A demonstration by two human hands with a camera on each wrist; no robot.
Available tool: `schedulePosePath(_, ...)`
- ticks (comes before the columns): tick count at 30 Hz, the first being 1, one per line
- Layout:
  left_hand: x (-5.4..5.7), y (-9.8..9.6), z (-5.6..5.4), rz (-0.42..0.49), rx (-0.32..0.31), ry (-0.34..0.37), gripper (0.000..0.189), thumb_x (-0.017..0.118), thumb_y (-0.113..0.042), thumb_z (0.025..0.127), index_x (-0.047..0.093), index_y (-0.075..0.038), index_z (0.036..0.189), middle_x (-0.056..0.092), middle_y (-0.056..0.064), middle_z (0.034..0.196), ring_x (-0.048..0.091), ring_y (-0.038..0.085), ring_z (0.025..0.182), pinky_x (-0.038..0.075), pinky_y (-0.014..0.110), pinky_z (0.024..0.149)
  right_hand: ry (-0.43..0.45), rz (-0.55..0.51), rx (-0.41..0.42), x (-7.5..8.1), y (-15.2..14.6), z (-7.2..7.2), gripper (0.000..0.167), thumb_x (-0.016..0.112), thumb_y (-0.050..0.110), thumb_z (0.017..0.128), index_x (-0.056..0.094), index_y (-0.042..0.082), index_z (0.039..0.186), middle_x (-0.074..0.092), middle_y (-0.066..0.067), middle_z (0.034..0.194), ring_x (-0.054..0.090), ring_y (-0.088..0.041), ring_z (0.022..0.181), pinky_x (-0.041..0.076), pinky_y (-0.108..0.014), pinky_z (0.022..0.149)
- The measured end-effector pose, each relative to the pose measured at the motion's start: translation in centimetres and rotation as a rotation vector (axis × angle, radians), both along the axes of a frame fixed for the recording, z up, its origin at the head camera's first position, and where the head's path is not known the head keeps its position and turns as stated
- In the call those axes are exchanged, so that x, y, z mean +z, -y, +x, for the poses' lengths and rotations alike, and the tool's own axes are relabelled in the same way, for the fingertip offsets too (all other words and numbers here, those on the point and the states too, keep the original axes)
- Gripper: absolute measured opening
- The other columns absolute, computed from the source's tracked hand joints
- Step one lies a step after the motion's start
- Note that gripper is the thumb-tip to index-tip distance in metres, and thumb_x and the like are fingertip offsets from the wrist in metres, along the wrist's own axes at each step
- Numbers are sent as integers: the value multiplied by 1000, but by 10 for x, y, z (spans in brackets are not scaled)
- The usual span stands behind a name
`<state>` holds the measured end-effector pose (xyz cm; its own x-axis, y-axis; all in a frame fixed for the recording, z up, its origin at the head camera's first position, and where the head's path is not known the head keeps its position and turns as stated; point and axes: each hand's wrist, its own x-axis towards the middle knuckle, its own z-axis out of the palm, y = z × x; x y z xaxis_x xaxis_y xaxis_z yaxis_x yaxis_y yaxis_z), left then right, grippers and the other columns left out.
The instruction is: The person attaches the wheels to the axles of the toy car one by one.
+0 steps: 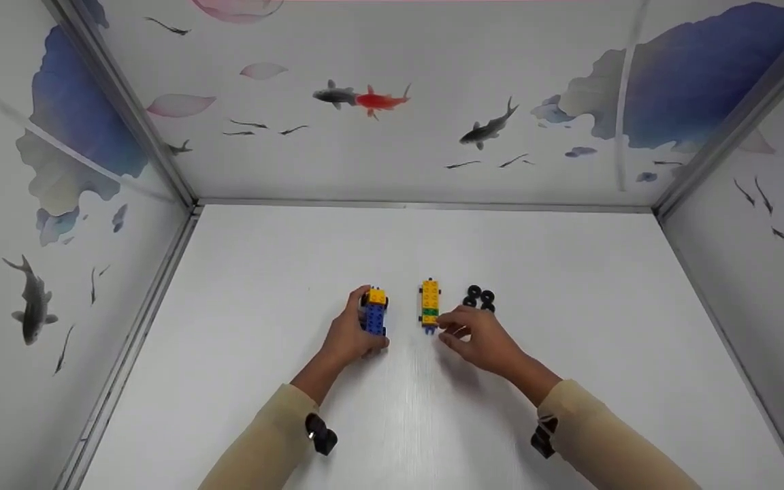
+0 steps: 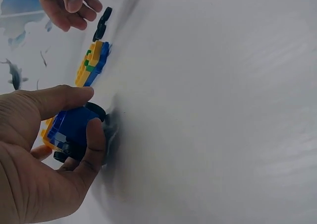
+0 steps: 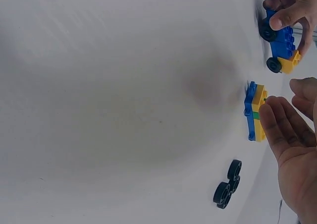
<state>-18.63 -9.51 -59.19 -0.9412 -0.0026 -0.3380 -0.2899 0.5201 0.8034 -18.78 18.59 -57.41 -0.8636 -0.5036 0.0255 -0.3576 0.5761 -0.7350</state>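
My left hand [image 1: 348,338] grips a toy car [image 1: 375,318] of blue blocks with a yellow block at its far end and black wheels. In the left wrist view, thumb and fingers curl round the blue body [image 2: 79,125] from its two ends. To its right lies a second toy car base [image 1: 430,297], wheel-less, with yellow and green blocks on a blue frame. My right hand [image 1: 486,341] hovers at the near right end of that base, fingers loosely bent. From the right wrist, its fingertips [image 3: 275,105] overlap the base's yellow and green blocks, with nothing gripped.
Several loose black wheels [image 1: 474,292] lie just right of the base, partly hidden by my right hand. White panels printed with fish and blue shapes enclose the white table [image 1: 283,258] at the back [image 1: 405,170] and both sides.
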Motion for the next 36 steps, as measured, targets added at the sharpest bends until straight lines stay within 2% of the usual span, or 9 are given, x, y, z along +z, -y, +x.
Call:
schedulePosePath(4, 0, 0, 0, -63, 0, -12, 112, 97, -15, 84, 30, -35, 171, 57, 22, 161, 62, 39, 135, 63, 53, 102, -3, -2, 0, -2, -3, 0, 25, 78, 8, 103, 79, 2, 127, 78, -12, 116, 78, -22, 105, 68, -35, 91)
schedulePosePath(8, 1, 0, 0, -122, 14, -29, 110, 97, -17, 84, 32, -33, 172, 56, 20, 163, 61, 40, 139, 58, 58, 112, -9, -17, -1, -2, -4, 0, 25, 78, 8, 102, 79, 2, 127, 78, -14, 117, 79, -24, 105, 68, -36, 91)
schedulePosePath(15, 3, 2, 2, -169, 31, -78, 107, 97, -18, 82, 36, -28, 171, 58, 23, 153, 63, 40, 132, 58, 58, 111, -33, -25, -7, 0, -5, 0, 25, 79, 6, 101, 79, 1, 126, 78, -10, 114, 79, -24, 103, 68, -33, 89)
schedulePosePath(23, 2, 4, 5, -144, 75, -114, 99, 96, -17, 83, 44, -26, 166, 44, 22, 149, 61, 42, 130, 58, 58, 113, -42, -16, -16, -2, -6, 0, 25, 79, 7, 101, 79, 1, 126, 78, -6, 112, 79, -22, 101, 68, -34, 88)
schedulePosePath(30, 2, 7, 4, -184, 78, -116, 95, 96, -20, 86, 45, -23, 166, 51, 23, 146, 60, 39, 129, 57, 58, 115, -35, -12, -19, -1, -7, 0, 25, 79, 7, 102, 79, 1, 126, 79, -9, 114, 79, -23, 102, 68, -36, 90)
schedulePosePath(36, 0, 10, 3, -224, 66, -104, 92, 94, -23, 87, 45, -18, 166, 57, 23, 140, 60, 35, 123, 59, 54, 110, -37, 3, -29, -3, -11, -1, 23, 79, 8, 102, 79, 2, 124, 79, -6, 113, 78, -20, 102, 68, -38, 90)
